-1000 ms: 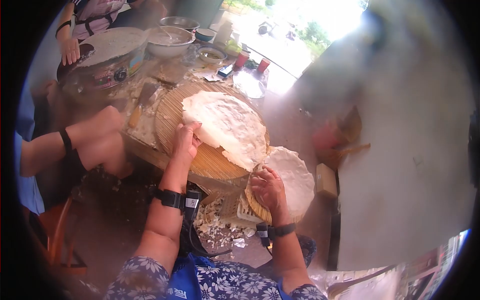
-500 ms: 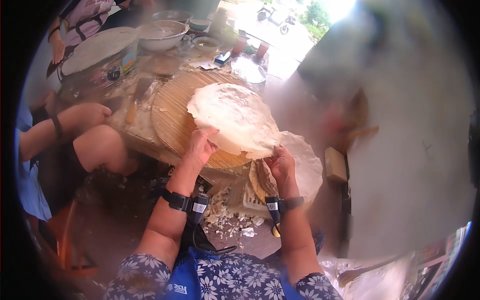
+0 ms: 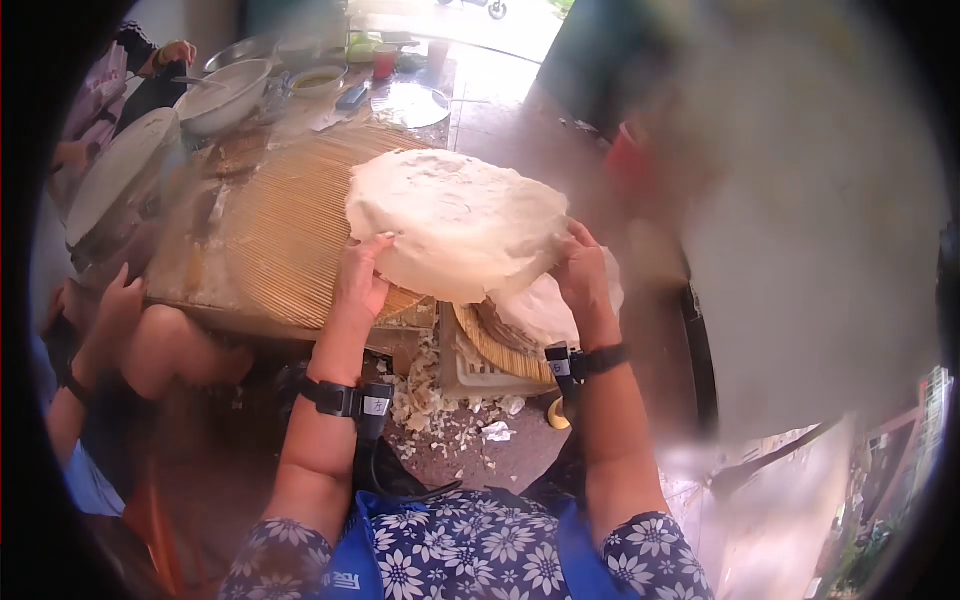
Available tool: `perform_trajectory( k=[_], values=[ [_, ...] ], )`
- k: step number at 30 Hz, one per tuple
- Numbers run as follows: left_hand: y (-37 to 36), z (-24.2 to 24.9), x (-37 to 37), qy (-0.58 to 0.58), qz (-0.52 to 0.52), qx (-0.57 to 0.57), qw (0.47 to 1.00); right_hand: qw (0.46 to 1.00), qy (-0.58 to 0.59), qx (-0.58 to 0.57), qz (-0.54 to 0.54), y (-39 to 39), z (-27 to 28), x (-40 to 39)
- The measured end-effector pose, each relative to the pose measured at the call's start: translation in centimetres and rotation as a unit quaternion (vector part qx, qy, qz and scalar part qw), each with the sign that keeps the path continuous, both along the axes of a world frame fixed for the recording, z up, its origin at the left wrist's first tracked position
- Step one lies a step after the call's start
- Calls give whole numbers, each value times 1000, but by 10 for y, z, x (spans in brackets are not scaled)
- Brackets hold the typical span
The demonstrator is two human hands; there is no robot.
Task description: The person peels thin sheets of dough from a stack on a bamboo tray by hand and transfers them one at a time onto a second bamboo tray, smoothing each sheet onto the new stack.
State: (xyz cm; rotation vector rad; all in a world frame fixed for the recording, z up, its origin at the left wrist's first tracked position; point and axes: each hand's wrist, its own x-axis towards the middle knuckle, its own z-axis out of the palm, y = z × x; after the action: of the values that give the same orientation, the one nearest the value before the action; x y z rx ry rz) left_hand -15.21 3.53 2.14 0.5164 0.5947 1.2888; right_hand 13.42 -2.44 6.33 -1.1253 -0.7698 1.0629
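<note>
edge grip: left hand (image 3: 366, 278) and right hand (image 3: 587, 275) supporting a pale sheet (image 3: 458, 215)

both hands are gripping the sheet by its rim. the left hand is pinching the lower left edge, its thumb lying on top; the right hand is holding the right edge, but the undersides of both grips are not showing. the sheet is occupying the middle of the frame, overlapping in view a round slatted mat (image 3: 290, 225) at center left and a stack of similar sheets (image 3: 538, 312) at lower center right. whether it is touching either one, the view is not showing.

step in hand (judgement): the hands appear to be supporting one loose sheet as a single piece. any next move is calling for even support at both edges; the thin, ragged rim is looking prone to folding or tearing.

surroundings: the stack is resting on a smaller slatted board (image 3: 497, 348), with a white basket (image 3: 478, 379) showing beneath. scraps (image 3: 418, 400) are littering the area below. a white bowl (image 3: 232, 105) and a red cup (image 3: 385, 60) are standing toward the upper left and top.

clearance: the stack is sitting close below the right hand. a neighboring person's hand (image 3: 122, 298) is lying at the left, well apart from the sheet. nothing visible is blocking the sheet's upper edge.
</note>
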Motion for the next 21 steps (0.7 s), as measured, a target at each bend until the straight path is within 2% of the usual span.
perform_trajectory(
  k=[5,8,10,11,13,16,21],
  values=[
    [-12,-6,83,-27,-93,33,995,992,-52,116,-6,-42,19,65],
    [-17,-37,130,-18,-149,0,989,988,-89,106,-67,-65,-11,113],
    [-22,-59,154,-3,-185,-39,982,993,-25,47,-109,-72,-43,142],
    [-19,-78,161,46,-218,-57,973,991,-2,6,-131,-73,-61,156],
    [-26,-91,171,101,-216,-106,965,984,38,-59,-165,-76,-93,174],
    [-28,-117,176,155,-236,-133,950,964,-27,-189,-183,-81,-120,189],
    [-28,-124,176,173,-224,-133,950,967,-54,-188,-162,-70,-145,210]
  ],
)
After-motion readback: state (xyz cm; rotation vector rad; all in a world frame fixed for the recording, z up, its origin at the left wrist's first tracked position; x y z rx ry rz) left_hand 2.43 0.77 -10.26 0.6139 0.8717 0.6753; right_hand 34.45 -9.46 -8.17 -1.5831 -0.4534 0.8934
